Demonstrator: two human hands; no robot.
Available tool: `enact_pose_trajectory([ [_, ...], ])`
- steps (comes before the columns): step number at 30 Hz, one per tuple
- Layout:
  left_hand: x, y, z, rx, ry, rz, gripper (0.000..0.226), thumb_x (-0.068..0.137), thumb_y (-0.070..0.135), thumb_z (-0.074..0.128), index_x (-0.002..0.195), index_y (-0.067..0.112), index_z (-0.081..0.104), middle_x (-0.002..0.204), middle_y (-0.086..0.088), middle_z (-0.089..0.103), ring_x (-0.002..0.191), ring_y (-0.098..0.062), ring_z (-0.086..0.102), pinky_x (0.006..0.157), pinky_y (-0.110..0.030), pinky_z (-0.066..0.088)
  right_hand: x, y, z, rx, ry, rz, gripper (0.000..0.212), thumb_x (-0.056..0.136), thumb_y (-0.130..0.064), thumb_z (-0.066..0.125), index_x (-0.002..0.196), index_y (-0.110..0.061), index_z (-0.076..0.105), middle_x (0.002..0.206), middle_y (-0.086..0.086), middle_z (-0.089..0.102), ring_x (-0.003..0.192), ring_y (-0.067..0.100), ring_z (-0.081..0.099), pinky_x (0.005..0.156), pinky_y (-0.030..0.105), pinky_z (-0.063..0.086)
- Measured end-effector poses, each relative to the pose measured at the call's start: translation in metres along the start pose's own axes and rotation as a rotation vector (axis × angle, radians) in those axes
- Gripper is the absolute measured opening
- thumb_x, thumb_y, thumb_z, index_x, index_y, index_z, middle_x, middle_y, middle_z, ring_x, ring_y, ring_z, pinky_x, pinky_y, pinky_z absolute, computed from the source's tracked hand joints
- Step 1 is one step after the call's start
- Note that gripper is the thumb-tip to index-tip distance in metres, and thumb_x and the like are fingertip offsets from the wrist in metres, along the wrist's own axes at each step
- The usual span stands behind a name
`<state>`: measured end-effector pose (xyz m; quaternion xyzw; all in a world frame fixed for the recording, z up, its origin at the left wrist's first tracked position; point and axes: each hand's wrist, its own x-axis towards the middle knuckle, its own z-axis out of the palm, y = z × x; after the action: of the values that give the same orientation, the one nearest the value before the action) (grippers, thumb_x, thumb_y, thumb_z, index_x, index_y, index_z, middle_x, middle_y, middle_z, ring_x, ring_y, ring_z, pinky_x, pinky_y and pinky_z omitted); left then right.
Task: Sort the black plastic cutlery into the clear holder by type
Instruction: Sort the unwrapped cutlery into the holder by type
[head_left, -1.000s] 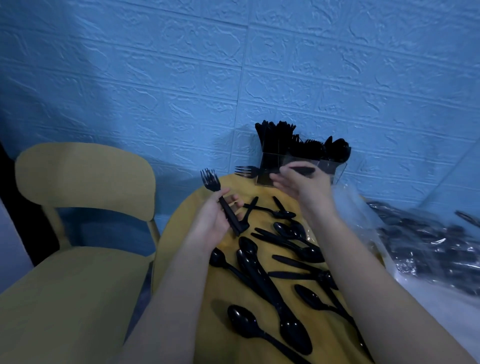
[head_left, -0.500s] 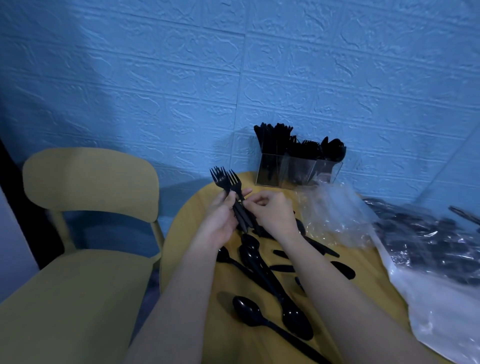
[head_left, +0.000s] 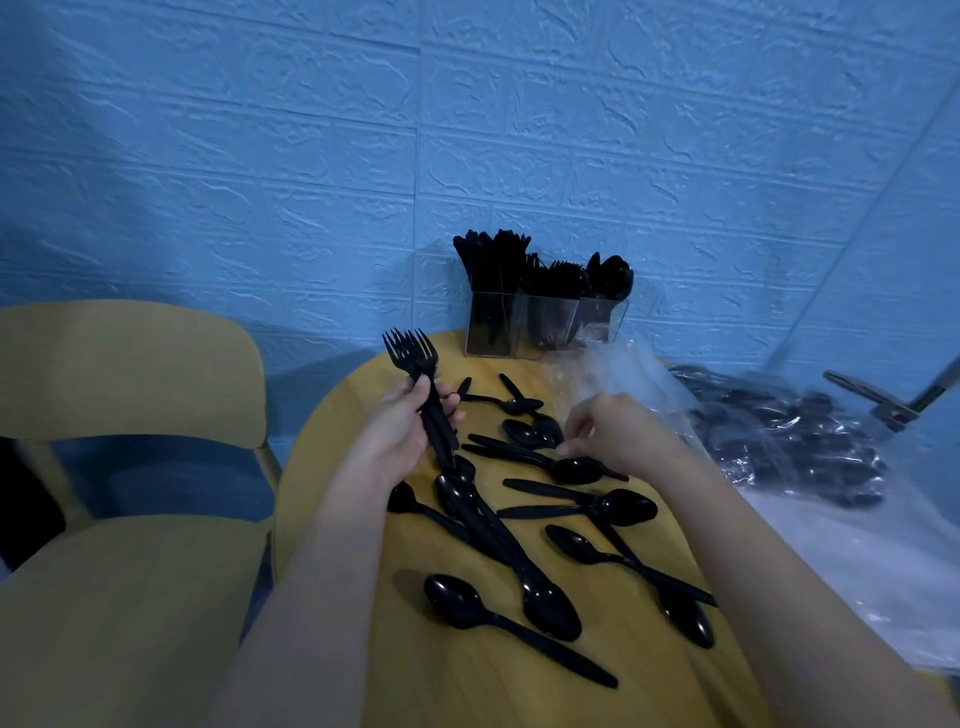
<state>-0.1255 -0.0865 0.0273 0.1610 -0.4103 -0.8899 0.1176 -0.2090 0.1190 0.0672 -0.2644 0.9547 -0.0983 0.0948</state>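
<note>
My left hand (head_left: 397, 434) grips a small bundle of black plastic forks (head_left: 415, 361), tines up, above the left side of the round yellow table (head_left: 332, 415). My right hand (head_left: 615, 431) hovers low over the scattered cutlery, fingers curled down toward a black spoon (head_left: 576, 469); whether it pinches anything is unclear. Several black spoons and knives (head_left: 519, 545) lie loose across the table. The clear holder (head_left: 540, 325) stands at the table's far edge by the wall, with knives at its left, forks in the middle and spoons at its right.
A crumpled clear plastic bag (head_left: 639, 379) lies right of the holder, and a larger bag with black cutlery (head_left: 789, 447) spreads further right. A yellow chair (head_left: 119, 395) stands left of the table. The blue brick-pattern wall is close behind.
My right hand added a fork to the bundle in my left hand, then let go and moved right and down to the loose cutlery. The left hand holds its forks a little higher.
</note>
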Motion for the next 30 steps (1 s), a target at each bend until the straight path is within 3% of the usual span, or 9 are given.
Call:
enact_pose_trajectory([
  [3,-0.001,-0.001,0.002,0.03,-0.013,0.014,0.023,0.101,0.009,0.038,0.116,0.006,0.056,0.083,-0.004,0.059,0.075,-0.014,0.06,0.062,-0.026,0.057,-0.001,0.006,0.009,-0.03,-0.079,-0.018,0.031,0.079,-0.041,0.073,0.101,-0.022,0.063,0.105,-0.002,0.06,0.095,0.015,0.058,0.084,0.031,0.051],
  [10,-0.004,-0.002,0.004,0.05,-0.005,0.026,0.021,0.101,0.006,0.037,0.109,0.006,0.056,0.088,-0.007,0.061,0.075,-0.015,0.06,0.064,-0.027,0.057,0.006,0.002,0.009,0.002,0.01,-0.105,0.022,0.087,-0.025,0.068,0.108,-0.019,0.065,0.111,0.001,0.062,0.097,0.015,0.056,0.083,0.026,0.046],
  [15,-0.003,-0.002,0.003,0.052,-0.001,0.012,0.023,0.1,0.007,0.039,0.117,0.005,0.054,0.089,-0.007,0.062,0.076,-0.015,0.061,0.062,-0.027,0.058,0.009,0.008,-0.003,0.192,0.127,-0.03,0.028,0.085,-0.024,0.07,0.111,-0.015,0.068,0.111,0.006,0.066,0.107,0.019,0.059,0.087,0.03,0.049],
  [21,-0.003,-0.001,0.002,0.05,-0.007,0.009,0.028,0.1,0.007,0.039,0.126,0.003,0.05,0.087,-0.006,0.063,0.076,-0.014,0.063,0.063,-0.027,0.057,0.007,0.013,-0.005,0.233,0.103,-0.037,0.017,0.087,-0.026,0.068,0.101,-0.016,0.068,0.097,0.002,0.062,0.104,0.018,0.059,0.078,0.027,0.046],
  [26,-0.003,-0.001,0.003,0.058,-0.004,0.01,0.027,0.101,0.007,0.038,0.125,0.004,0.05,0.089,-0.006,0.063,0.077,-0.015,0.063,0.061,-0.026,0.057,0.0,0.005,0.004,0.158,-0.091,-0.14,0.02,0.092,-0.031,0.06,0.103,-0.016,0.067,0.097,-0.006,0.063,0.088,0.004,0.056,0.073,0.017,0.042],
  [30,-0.004,-0.002,0.003,0.068,-0.003,0.006,0.029,0.1,0.007,0.039,0.127,0.003,0.049,0.088,-0.006,0.064,0.075,-0.014,0.064,0.063,-0.028,0.055,0.005,0.01,0.001,0.209,0.044,-0.09,0.021,0.091,-0.033,0.06,0.087,-0.015,0.07,0.081,-0.001,0.069,0.071,0.005,0.061,0.073,0.024,0.053],
])
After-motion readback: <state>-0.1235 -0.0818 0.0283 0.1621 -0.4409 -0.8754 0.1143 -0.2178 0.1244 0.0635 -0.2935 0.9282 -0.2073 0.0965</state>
